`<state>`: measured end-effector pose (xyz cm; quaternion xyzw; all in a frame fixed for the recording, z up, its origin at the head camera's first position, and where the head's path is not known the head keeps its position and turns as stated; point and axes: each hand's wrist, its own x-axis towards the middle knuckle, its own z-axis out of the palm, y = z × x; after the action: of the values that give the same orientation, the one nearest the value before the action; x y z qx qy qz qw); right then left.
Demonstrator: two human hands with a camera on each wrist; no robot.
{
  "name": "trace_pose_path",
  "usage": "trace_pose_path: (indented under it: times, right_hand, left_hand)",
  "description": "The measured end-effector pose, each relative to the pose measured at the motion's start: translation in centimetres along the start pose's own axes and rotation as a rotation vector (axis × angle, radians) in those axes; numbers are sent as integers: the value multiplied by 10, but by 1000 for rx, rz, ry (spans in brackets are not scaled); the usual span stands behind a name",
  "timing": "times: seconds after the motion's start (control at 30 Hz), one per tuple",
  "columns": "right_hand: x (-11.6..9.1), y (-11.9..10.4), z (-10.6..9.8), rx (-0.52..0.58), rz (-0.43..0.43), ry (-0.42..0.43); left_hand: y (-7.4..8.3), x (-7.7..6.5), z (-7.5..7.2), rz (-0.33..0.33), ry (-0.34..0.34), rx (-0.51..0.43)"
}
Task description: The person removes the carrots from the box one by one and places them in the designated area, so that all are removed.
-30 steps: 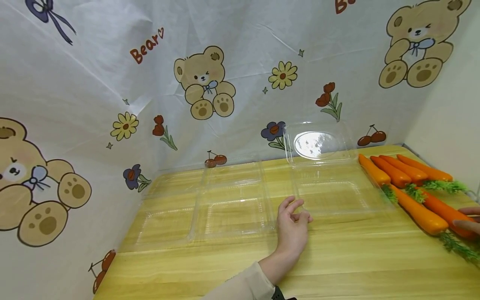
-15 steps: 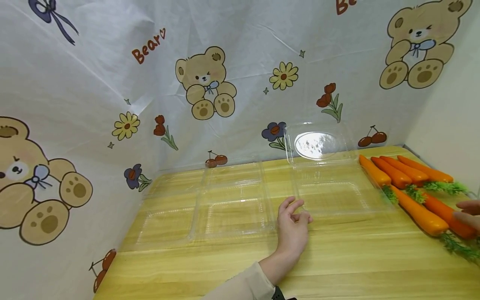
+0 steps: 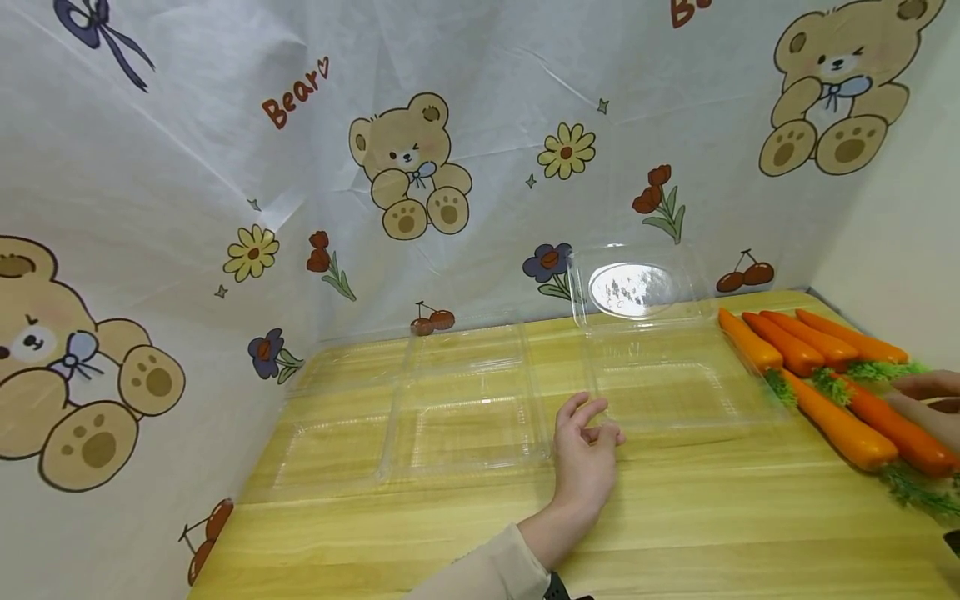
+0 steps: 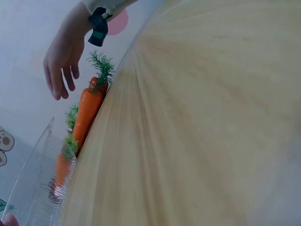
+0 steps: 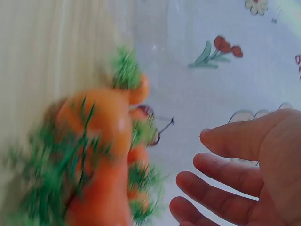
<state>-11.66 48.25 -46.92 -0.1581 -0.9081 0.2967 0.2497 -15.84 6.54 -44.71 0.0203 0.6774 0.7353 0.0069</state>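
Note:
My left hand [image 3: 587, 467] pinches the near left corner of a clear plastic container [image 3: 667, 400] with a hinged lid, which stands raised at the back. In the left wrist view only a fingertip [image 4: 10, 220] shows at the container's edge. At the right, my right hand [image 3: 930, 404] is above the leafy ends of several orange carrots [image 3: 836, 421], partly cut off by the frame. In the right wrist view this hand [image 5: 244, 169] has its fingers spread apart, holding nothing, beside the blurred carrots [image 5: 101, 122] and their green tops.
Two more clear containers, a middle one [image 3: 468, 429] and a left one [image 3: 330, 454], lie with lids folded back on the wooden table [image 3: 375, 550]. A bear-printed cloth [image 3: 487, 83] hangs behind. A pale wall [image 3: 892, 250] borders the right side.
My right hand has moved up and slightly left from beside the front carrots to above the carrots' leaves. My left hand and the containers stay where they were.

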Motion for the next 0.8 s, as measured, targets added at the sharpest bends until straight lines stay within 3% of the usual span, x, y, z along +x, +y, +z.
trace_pose_path:
  times: [0.13, 0.23, 0.37, 0.53, 0.8]
  right_hand:
    - [-2, -39, -4, 28, -49, -89]
    - [-5, -73, -10, -13, -40, -189]
    - [-9, -103, -11, -64, -12, -284]
    - [-7, -113, -3, -40, -17, -390]
    - [-7, -116, 8, 6, -11, -476]
  left_hand:
    - [-2, 0, 0, 8, 2, 13]
    - [-3, 0, -1, 21, -1, 11]
    - [-4, 0, -1, 39, -8, 13]
    - [-3, 0, -1, 33, -1, 16]
    - [-3, 1, -1, 32, -2, 8]
